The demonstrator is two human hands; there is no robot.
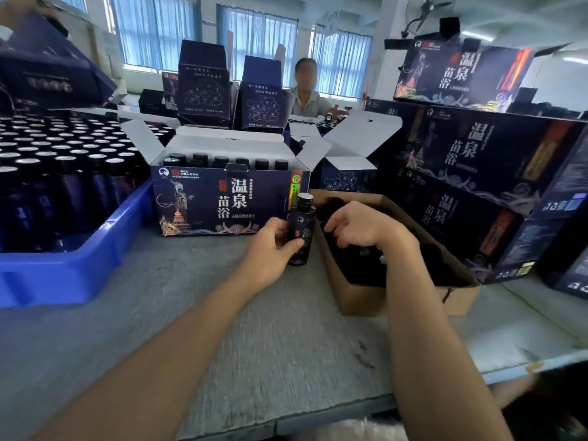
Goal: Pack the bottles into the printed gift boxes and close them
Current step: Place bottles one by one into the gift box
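A grey desk (222,329) lies nearest. On it the left grip (270,246) curls around a dark bottle (302,218) standing upright, just in front of the open gift box (222,202). The right grip (356,227) reaches into a brown carton (359,297), fingers curled; whether it holds anything cannot be told. The gift box holds a row of capped bottles (219,162). A blue crate (63,272) of bottles sits left, closed gift boxes (477,160) are stacked right, and a person (307,97) sits beyond.
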